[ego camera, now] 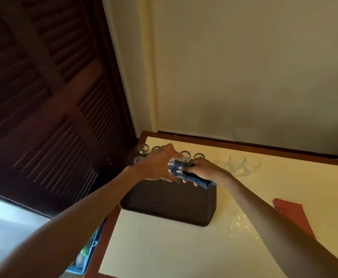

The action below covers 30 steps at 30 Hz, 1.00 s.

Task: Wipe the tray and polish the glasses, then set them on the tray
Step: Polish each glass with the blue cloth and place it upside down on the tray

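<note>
A dark louvered door (50, 109) fills the left. At the far left edge of the table (164, 247) stands a row of small glasses (185, 154). The left hand (156, 163) grips a clear glass (175, 167) on its side, held above the far end of the dark tray (170, 203). The right hand (206, 169) clutches a blue cloth (196, 177) pushed into the glass's mouth. Further right stand two clear tumblers (244, 165), then a red napkin (292, 215) lying flat.
</note>
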Tool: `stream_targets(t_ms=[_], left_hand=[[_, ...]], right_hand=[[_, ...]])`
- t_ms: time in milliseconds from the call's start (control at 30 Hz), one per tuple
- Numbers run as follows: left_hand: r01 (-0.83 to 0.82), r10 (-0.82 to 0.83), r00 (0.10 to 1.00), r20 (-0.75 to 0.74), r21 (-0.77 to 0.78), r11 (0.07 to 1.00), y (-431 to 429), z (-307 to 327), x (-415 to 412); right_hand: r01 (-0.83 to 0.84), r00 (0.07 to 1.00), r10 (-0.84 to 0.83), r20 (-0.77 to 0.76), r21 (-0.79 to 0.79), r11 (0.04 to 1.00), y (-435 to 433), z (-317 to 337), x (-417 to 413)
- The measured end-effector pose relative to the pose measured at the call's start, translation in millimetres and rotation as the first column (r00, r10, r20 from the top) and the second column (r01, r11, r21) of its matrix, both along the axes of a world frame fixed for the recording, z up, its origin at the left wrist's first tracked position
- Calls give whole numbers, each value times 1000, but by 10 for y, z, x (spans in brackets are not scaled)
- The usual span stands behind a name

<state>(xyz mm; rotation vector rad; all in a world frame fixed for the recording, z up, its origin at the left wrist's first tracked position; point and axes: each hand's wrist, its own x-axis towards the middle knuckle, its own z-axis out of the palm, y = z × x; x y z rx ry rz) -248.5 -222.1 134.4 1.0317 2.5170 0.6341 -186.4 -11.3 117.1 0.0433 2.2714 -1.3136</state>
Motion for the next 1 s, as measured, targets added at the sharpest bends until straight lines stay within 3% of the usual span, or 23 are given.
stream_targets(t_ms=[100,200,233,300,367,533,633,733,800,867,933,1000], left_hand=[[-8,8,1000,0,97,995,-3,217,-19],[-72,26,957,287,149,986,-97,422,-125],[-128,41,902,430,175,976,-114,490,-138],[-334,123,703,701,171,927,-86,537,-154],[-469,218,597,772,116,875,18,558,-127],[-416,271,789,552,156,896,285,586,5],[-317,207,889,409,221,922,417,717,93],[-319,184,890,417,281,905,445,800,86],[-412,151,788,597,329,850,359,772,24],[-552,103,573,813,289,782,275,739,-29],[-646,112,402,909,195,738,265,750,-11],[-721,196,332,923,115,684,308,782,48]], right_hand=[[85,990,-86,-115,-20,996,39,189,60],[147,968,-146,-207,-8,989,91,319,113],[150,964,-148,-220,-4,989,109,345,123],[130,962,-124,-244,8,991,120,400,134],[117,949,-89,-304,74,990,98,444,120],[296,917,-169,-361,330,896,80,486,0],[398,889,-266,-373,340,852,106,411,-69],[473,811,-300,-502,262,842,81,460,-15],[486,694,-162,-701,290,824,81,552,24],[523,535,76,-842,401,752,48,685,52],[561,348,303,-887,456,691,-21,782,43],[545,258,387,-885,464,698,-82,818,-4]])
